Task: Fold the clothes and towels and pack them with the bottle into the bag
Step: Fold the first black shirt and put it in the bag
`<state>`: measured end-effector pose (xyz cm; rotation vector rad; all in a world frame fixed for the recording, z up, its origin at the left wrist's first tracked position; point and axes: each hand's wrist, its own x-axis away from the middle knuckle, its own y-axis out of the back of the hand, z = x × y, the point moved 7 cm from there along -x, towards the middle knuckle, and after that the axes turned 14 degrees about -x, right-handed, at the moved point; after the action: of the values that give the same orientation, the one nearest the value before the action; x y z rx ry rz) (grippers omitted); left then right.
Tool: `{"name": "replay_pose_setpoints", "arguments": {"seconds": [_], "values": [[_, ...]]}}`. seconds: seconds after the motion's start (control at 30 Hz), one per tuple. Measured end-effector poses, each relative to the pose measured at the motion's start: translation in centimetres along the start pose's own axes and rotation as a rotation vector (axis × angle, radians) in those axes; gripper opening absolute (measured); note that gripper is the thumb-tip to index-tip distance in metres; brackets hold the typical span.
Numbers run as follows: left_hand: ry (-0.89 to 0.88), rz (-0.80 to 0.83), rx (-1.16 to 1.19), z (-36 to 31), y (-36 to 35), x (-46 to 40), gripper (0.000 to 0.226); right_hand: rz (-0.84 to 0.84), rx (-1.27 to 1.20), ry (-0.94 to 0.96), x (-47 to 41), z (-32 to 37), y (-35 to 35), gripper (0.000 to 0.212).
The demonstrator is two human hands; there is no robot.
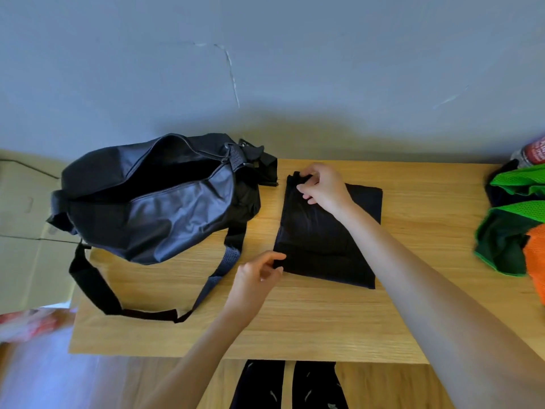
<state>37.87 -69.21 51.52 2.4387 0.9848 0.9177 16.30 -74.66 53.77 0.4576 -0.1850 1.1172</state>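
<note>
A folded black garment (321, 243) lies flat on the wooden table (295, 326), just right of the bag. My left hand (259, 276) pinches its near left corner. My right hand (323, 187) pinches its far left corner. The black duffel bag (153, 202) sits at the table's left end with its zip open and its strap (97, 290) trailing toward me. At the far right edge lie green mesh clothes (513, 225), an orange piece (535, 267) and part of the bottle (530, 152).
A grey wall stands right behind the table. Cardboard boxes (26, 231) sit left of the table below the bag. Bare wood stretches between the black garment and the green clothes.
</note>
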Motion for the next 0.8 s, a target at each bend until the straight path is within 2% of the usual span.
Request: {"name": "replay_pose_setpoints", "arguments": {"seconds": [0.17,0.33,0.43,0.57,0.6,0.8], "values": [[-0.150,-0.122,-0.244,-0.3,1.2,-0.3,0.032,-0.008,0.089,0.158,1.0,-0.1,0.3,0.035],[-0.476,-0.236,-0.532,-3.8,1.7,-2.0,0.042,-0.033,0.483,0.365,4.3,-1.5,2.2,0.048],[-0.598,-0.179,-0.726,-5.4,0.6,-4.0,0.053,0.012,0.699,0.410,6.1,-3.7,3.4,0.063],[-0.580,0.113,-1.081,-5.4,-2.3,-6.6,0.072,0.142,0.881,0.381,8.1,-7.2,4.8,0.068],[-0.578,0.144,-1.127,-5.2,-2.8,-6.9,0.073,0.156,0.914,0.373,8.4,-7.9,5.1,0.068],[-0.548,0.152,-1.211,-5.6,-5.4,-6.1,0.073,0.196,0.973,0.379,9.2,-9.6,7.5,0.069]]}}
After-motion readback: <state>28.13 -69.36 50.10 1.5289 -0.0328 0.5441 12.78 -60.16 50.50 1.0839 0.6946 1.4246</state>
